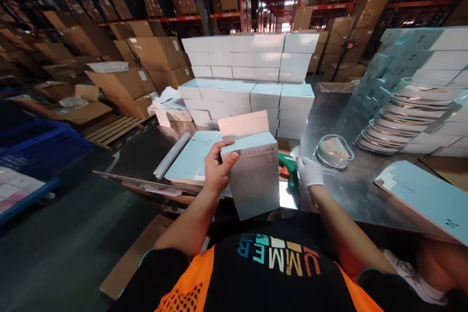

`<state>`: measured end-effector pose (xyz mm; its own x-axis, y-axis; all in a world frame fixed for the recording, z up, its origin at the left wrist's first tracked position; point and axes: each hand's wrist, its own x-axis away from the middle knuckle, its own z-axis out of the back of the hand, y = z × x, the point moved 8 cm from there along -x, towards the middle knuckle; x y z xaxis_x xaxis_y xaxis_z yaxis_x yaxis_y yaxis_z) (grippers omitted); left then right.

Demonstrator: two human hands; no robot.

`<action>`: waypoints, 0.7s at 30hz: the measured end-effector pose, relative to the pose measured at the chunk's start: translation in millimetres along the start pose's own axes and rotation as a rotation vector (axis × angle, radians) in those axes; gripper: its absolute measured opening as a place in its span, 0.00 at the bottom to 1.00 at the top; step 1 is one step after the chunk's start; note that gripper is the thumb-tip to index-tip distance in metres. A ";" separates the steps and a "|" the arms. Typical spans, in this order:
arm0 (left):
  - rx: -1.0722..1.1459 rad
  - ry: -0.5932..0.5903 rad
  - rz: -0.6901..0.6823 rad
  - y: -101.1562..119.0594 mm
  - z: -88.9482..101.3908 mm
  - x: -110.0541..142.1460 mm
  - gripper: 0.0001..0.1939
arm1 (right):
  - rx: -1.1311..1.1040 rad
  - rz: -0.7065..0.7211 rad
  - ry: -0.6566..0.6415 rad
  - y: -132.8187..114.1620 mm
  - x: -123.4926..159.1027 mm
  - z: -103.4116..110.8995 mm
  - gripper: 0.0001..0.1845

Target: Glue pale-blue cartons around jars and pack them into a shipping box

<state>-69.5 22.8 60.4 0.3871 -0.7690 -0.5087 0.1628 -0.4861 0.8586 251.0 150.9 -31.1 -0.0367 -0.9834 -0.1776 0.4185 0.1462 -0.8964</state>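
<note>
My bare left hand (218,166) grips a carton (254,178) by its upper left edge, thumb on the near face. The carton is white with a pale blue top and small print, tilted, with a flap standing up behind. My right hand (310,171), in a white glove, is at a green tool with an orange trigger-like part (291,168). Its fingers are blurred, so their grip on the tool is unclear. Just right of the glove lies a clear oval container (334,150). Flat pale blue cartons (195,153) lie left of the held carton.
Stacked white cartons (248,66) form a wall behind the metal table (340,195). To the right stand a leaning pile of clear containers (405,117), more stacked cartons (387,68) and a blue board (427,195). White strips (171,156) and a basket (179,115) are left.
</note>
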 end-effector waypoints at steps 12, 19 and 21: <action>0.004 -0.095 -0.224 -7.5 -31.4 14.6 0.33 | -0.433 0.379 -0.404 -111.3 53.2 -12.7 0.48; -0.088 -0.271 -0.455 2.4 -25.3 22.9 0.22 | -0.173 0.845 -0.352 -114.9 89.6 -0.5 0.08; -0.171 -0.348 -0.528 14.5 -23.7 16.5 0.17 | -0.103 0.954 -0.268 -126.5 97.7 -0.6 0.08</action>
<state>-39.2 12.9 65.9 -0.0959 -0.5487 -0.8305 0.4037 -0.7841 0.4714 194.0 36.4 64.6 0.4856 -0.4390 -0.7560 0.0843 0.8843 -0.4593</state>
